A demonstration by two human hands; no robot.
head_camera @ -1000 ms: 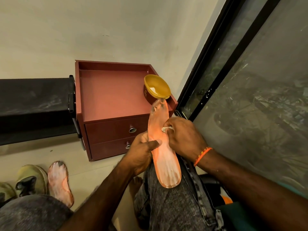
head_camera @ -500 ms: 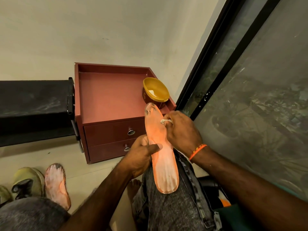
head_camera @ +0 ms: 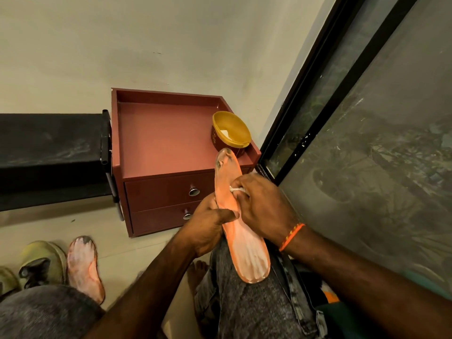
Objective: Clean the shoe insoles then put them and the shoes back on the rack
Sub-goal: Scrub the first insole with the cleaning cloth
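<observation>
Now the orange insole [head_camera: 241, 231] lies along the person's thigh, heel end near the body and toe end reaching up toward the yellow bowl [head_camera: 231, 133] on the red cabinet [head_camera: 166, 143]. The left hand [head_camera: 208, 228] grips its edge at mid-length, thumb pressed across it. The right hand [head_camera: 264, 204] pinches a small white wad [head_camera: 236, 189] and rubs it over the forefoot; half a second ago that hand was higher, nearer the toe, so the scrubbing stroke is coming back down. White smears cover the heel half, so cleaning looks well under way, not finished. A second insole [head_camera: 83, 267] lies on the floor beside the olive shoes [head_camera: 41, 263].
</observation>
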